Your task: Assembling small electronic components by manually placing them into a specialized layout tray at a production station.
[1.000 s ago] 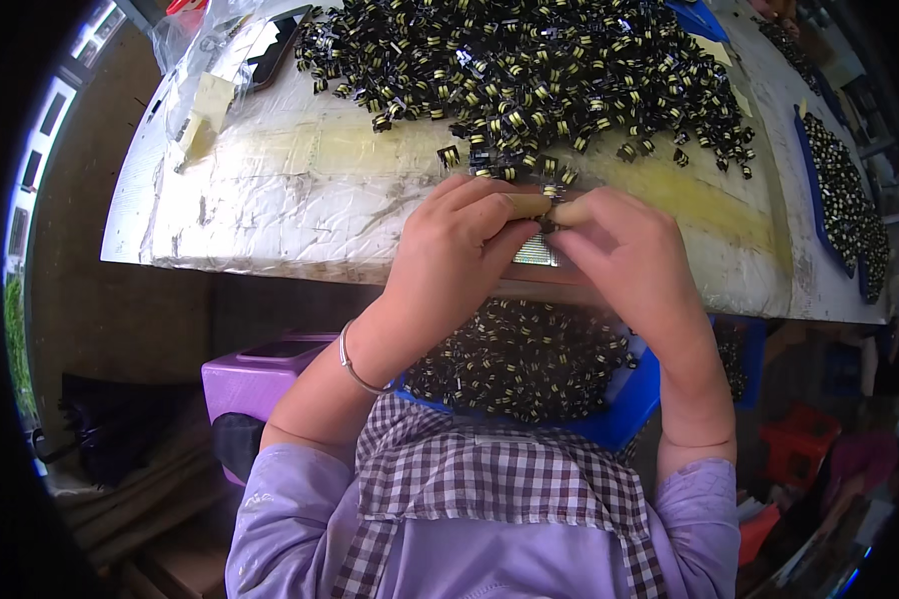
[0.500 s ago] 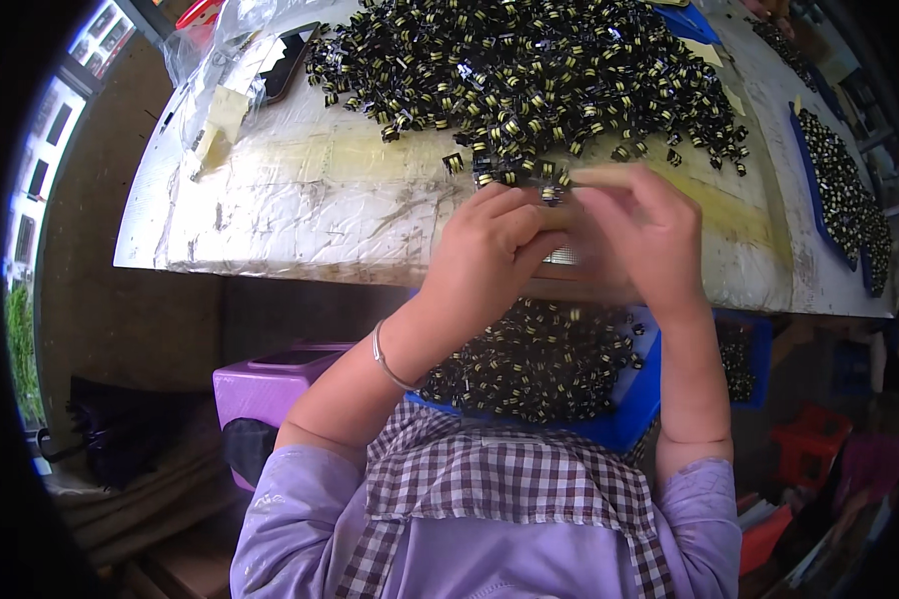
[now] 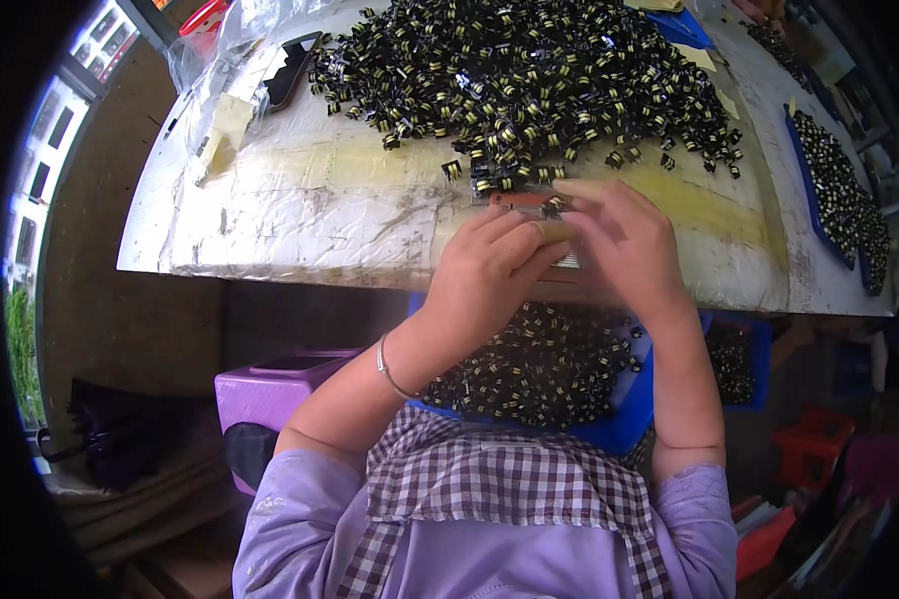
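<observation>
White and patched with yellowed tape, the tabletop (image 3: 300, 215) spans most of the upper view. Across its far side spreads a broad heap (image 3: 519, 85) of small black-and-yellow parts. Below the near edge, a blue bin (image 3: 634, 409) holds many more such parts, with a purple stool (image 3: 280, 399) to its left; at the far right, a blue tray (image 3: 803, 165) carries another pile. Both hands meet at the near edge, just short of the heap. On the left hand (image 3: 484, 260), the fingers curl with thumb and forefinger close together; whether they grip anything, I cannot tell. On the right hand (image 3: 634, 245), the fingers bend toward the thumb, slightly blurred. Left of the heap lies a dark phone (image 3: 289, 74). An orange-red plate (image 3: 514, 201) shows just beyond the left fingers. Smallest, one dark part (image 3: 553, 207) sits right at the right fingertips; whether it is pinched is unclear.
</observation>
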{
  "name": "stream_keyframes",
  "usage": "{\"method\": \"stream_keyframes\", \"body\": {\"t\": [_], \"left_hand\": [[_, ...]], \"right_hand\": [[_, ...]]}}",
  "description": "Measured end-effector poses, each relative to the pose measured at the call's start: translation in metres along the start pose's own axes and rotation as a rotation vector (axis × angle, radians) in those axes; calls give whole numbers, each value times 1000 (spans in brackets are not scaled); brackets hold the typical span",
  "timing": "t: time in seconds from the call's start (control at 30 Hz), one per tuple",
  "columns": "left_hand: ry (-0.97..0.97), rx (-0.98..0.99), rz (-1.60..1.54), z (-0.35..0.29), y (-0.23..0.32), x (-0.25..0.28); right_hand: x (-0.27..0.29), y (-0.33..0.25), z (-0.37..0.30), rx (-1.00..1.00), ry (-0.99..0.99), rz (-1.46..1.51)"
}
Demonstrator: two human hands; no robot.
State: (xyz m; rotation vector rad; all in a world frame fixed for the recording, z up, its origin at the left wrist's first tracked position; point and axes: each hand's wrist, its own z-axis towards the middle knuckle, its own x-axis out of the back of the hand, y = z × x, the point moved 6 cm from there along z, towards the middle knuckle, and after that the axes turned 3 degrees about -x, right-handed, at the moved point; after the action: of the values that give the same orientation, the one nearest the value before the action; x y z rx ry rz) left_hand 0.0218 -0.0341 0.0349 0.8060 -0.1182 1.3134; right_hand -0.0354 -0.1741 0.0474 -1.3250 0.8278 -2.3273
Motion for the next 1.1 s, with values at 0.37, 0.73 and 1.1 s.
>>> {"method": "stream_keyframes", "body": {"t": [0.37,0.73,1.1], "left_hand": [[105,106,172,2,-13,21],[-383,-92,29,-66,38,-37],[-521,79,1,-94,19,-59]], "right_hand": [[-10,-4,0,155,52,26],[-5,4,-9,27,41,89],[-6,2,-20,-26,-47,122]]}}
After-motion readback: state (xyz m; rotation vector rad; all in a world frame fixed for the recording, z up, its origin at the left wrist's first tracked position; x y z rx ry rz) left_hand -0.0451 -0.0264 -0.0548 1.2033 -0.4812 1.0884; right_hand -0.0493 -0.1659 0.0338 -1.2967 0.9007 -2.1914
